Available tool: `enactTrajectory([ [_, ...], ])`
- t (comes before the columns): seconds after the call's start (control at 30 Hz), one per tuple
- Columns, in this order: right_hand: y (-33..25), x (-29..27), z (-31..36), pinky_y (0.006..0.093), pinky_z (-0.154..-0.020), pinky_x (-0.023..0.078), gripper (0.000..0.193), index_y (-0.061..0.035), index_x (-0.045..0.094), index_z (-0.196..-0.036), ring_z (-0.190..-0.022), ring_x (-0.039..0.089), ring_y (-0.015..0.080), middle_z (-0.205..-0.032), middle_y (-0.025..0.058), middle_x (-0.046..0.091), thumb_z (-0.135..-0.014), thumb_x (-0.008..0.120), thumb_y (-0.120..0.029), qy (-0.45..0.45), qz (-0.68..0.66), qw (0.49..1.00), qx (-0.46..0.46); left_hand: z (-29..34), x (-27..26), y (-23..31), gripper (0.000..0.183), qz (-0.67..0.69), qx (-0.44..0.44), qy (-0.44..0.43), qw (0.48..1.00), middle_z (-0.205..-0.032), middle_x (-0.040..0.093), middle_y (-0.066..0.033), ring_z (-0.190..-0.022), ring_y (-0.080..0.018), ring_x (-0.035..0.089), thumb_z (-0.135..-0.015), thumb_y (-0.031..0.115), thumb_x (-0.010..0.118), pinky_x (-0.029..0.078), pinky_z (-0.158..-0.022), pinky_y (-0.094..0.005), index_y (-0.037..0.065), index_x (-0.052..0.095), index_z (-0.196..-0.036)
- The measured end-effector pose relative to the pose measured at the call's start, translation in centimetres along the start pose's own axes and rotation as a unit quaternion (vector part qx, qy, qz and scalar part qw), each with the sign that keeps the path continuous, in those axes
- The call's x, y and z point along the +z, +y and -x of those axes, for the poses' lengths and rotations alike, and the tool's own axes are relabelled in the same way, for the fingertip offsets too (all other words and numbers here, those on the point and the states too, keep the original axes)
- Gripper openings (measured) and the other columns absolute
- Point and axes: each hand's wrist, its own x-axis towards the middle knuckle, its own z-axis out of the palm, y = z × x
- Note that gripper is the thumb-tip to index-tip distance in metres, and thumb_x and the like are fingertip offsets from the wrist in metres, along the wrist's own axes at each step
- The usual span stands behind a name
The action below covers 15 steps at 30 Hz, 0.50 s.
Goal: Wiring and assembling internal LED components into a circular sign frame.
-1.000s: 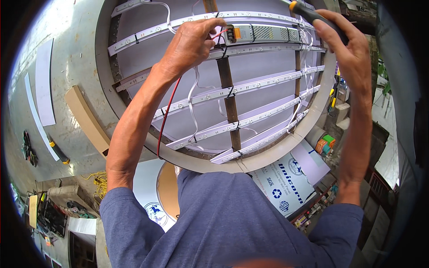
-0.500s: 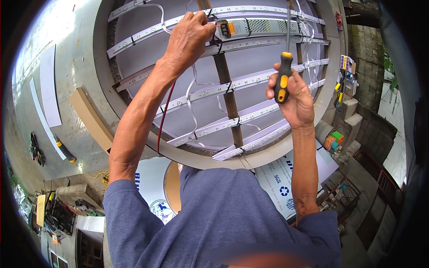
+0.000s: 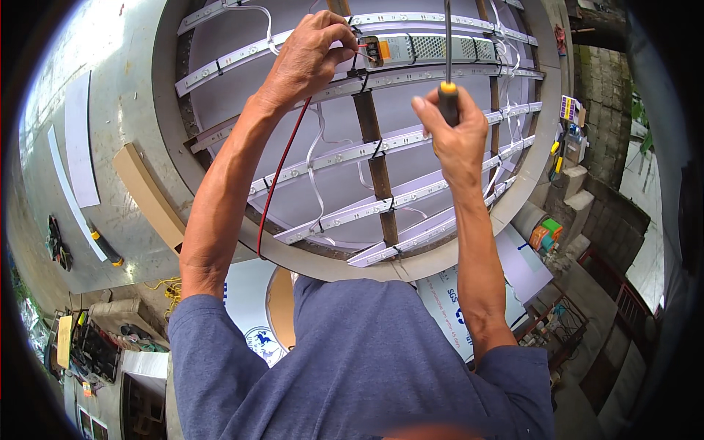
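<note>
My right hand (image 3: 458, 136) has swung the screwdriver (image 3: 446, 66) upright, fist closed around its handle, tip toward twelve o'clock. My left hand (image 3: 312, 55) pinches red wires (image 3: 282, 169) at the power box (image 3: 425, 48), ready for tightening.

Both arms raised, hands apart at different heights

The left hand (image 3: 312, 55) reaches highest, arm nearly straight, fingertips pinched together — on what, the view barely shows. The right hand (image 3: 456, 136) sits lower, elbow bent, fist closed in a grip, knuckles toward the camera — both sleeves blue.
</note>
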Motion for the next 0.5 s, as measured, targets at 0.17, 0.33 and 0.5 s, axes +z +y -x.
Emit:
enactTrajectory([
  [0.17, 0.9, 3.4, -3.2, 0.0287, -0.055, 0.047, 0.019, -0.0046, 0.063, -0.086, -0.058, 0.06, 0.0108, -0.066, 0.0022, 0.065, -0.082, 0.08, -0.014, 0.041, 0.083, 0.977, -0.19, -0.1, -0.2, -0.1, 0.006, -0.003, -0.023, -0.018, 1.0, -0.114, 0.063, -0.0031, -0.114, -0.0223, 0.056, -0.087, 0.014, 0.073, 0.048, -0.101, -0.0351, 0.012, 0.073, -0.092],
  [0.33, 0.9, 4.2, -4.5, 0.0308, -0.058, 0.052, 0.018, -0.0054, 0.068, -0.094, -0.065, 0.068, 0.0171, -0.074, 0.0061, 0.069, -0.082, 0.079, -0.014, 0.003, 0.149, 0.953, -0.263, -0.4, 0.0, 0.0, 0.007, 0.005, 0.005, 0.004, 1.0, -0.108, 0.062, -0.0046, -0.108, -0.024, 0.056, -0.086, 0.015, 0.074, 0.047, -0.098, -0.0369, 0.009, 0.074, -0.09],
  [0.5, 0.9, 4.6, -4.9, 0.0303, -0.059, 0.053, 0.018, -0.006, 0.069, -0.097, -0.067, 0.069, 0.018, -0.08, 0.0051, 0.071, -0.082, 0.078, -0.012, 0.005, 0.159, 0.932, -0.326, -0.2, -0.2, 0.0, 0.011, -0.002, -0.032, -0.024, 0.999, -0.114, 0.062, -0.0032, -0.112, -0.0239, 0.055, -0.084, 0.015, 0.076, 0.047, -0.099, -0.039, 0.009, 0.074, -0.093],
])
